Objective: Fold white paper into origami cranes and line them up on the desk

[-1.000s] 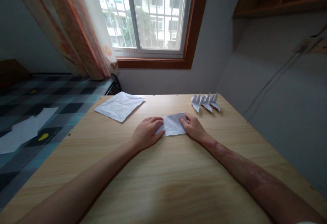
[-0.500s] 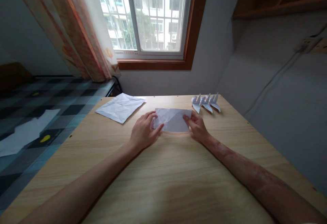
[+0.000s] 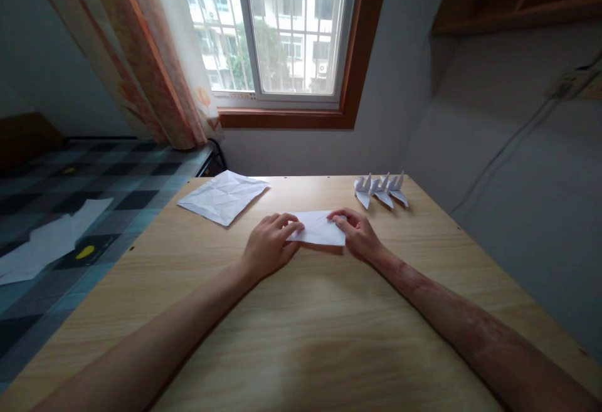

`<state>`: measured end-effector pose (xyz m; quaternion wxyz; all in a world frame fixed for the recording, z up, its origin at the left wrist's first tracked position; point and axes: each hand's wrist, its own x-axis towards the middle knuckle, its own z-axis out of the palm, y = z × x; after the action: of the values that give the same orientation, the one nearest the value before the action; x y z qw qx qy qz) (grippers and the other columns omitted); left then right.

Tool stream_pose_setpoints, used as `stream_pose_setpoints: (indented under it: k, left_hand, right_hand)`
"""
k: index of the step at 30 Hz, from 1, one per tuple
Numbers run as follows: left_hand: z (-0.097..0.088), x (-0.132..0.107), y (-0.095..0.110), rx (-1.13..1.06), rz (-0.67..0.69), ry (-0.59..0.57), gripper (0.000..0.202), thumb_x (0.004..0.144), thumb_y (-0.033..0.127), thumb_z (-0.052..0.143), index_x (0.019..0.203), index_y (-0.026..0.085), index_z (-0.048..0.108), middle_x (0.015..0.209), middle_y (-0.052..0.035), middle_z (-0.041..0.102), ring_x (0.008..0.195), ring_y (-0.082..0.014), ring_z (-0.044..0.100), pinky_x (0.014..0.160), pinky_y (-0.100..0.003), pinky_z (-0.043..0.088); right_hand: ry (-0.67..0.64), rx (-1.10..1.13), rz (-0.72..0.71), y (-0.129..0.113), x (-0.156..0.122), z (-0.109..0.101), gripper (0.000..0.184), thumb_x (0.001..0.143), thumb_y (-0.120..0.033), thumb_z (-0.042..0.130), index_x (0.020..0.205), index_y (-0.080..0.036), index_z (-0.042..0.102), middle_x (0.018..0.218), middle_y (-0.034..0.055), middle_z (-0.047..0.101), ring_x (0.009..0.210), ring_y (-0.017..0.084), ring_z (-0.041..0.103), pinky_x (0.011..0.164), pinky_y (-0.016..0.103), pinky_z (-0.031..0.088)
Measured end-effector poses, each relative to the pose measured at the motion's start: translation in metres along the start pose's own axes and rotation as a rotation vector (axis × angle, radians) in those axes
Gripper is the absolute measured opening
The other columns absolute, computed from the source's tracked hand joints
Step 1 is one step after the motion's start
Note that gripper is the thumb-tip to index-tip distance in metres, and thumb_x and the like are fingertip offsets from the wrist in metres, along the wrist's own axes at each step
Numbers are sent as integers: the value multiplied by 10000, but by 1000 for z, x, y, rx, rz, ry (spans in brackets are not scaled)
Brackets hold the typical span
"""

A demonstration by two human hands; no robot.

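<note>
Between my hands is a white sheet of paper (image 3: 316, 229), a wide rectangle that looks folded, just over the wooden table. My left hand (image 3: 273, 239) pinches its left end, thumb and fingers closed on the edge. At the right end, my right hand (image 3: 357, 233) grips the paper between thumb and fingers. A shadow shows under the near edge. Farther left on the table lies a creased square sheet (image 3: 226, 197). Three folded paper cranes (image 3: 382, 190) stand in a row at the back right.
The wooden table (image 3: 282, 337) reaches back towards the wall below a barred window (image 3: 296, 29). To the left is a bed with a checked cover (image 3: 117, 177), with white paper pieces (image 3: 56, 236) on it. A cable (image 3: 505, 145) runs along the right wall.
The paper has tilted down flatter and come lower, towards the table. My fingers have shifted on it, the right hand now holding nearer the upper right corner.
</note>
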<state>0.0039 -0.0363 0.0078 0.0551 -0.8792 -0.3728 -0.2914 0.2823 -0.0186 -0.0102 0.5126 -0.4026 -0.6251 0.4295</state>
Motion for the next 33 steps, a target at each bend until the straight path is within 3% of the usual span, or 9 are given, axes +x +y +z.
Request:
stream_pose_setpoints:
  k: [2,5,9,13,18,21,24,28,33]
  left_hand:
    - [-2,-1,0,5,-25,71,165,1031,276,649,1148,249,761,1146,-90,789,997,-275,726,926,-446,576]
    - [-7,-2,3,-109,-83,162,173,1062,276,611,1164,238,746,1135,-89,782,935,-231,727,849,-375,593]
    - [-11,-1,4,-356,-116,206,154,1061,241,581,1125,229,720,1145,-94,776,972,-213,750,830,-329,622]
    - [-12,1,5,-548,-56,160,131,1057,216,586,1070,212,716,1115,-112,806,1033,-225,778,919,-368,639]
    - [-9,-1,8,-604,-106,120,105,997,274,684,1037,196,742,1066,-109,826,953,-224,792,834,-341,646]
    - [-5,-2,7,-712,-291,83,150,990,337,695,990,190,728,859,-51,786,732,-182,755,615,-262,574]
    - [0,1,4,-942,-443,78,274,991,464,718,974,193,677,688,7,688,592,-154,682,550,-244,529]
    - [3,6,2,-1166,-547,-41,465,936,609,781,1138,206,665,712,3,721,577,-166,678,543,-249,519]
    - [0,8,-1,-1148,-613,-20,375,910,513,804,1090,189,742,762,-17,756,600,-159,663,555,-249,504]
  right_hand:
    - [-8,-46,-57,-1,-1,-1,360,1038,-510,583,1044,-202,769,911,56,746,825,222,671,748,332,532]
    - [56,-24,-130,1,0,-5,433,1099,-498,455,1324,-216,696,1007,71,764,933,256,723,946,423,554]
    - [-36,-53,-225,3,0,-6,563,1010,-442,642,1533,-266,529,1392,120,719,1171,281,720,1106,477,527]
    - [-173,-209,-355,-5,-4,-1,579,970,-359,779,1524,-316,613,1532,105,668,1324,289,672,1192,489,487]
    - [-226,-348,-406,-9,-10,-2,160,987,-376,764,1092,-286,845,1106,86,839,1060,294,740,1035,478,563]
    - [-185,-345,-347,-5,-11,-4,186,967,-380,748,1068,-264,853,1026,80,845,987,290,755,990,461,577]
    - [-101,-263,-277,-2,-11,-2,232,1002,-377,690,1121,-255,848,1076,73,853,986,276,773,924,420,603]
    - [-50,-141,-188,2,-7,3,283,1027,-478,693,1118,-257,844,967,47,840,838,244,755,796,378,620]
    - [-72,-28,-112,6,-3,3,289,971,-492,746,1072,-259,884,974,56,840,772,227,716,740,367,605]
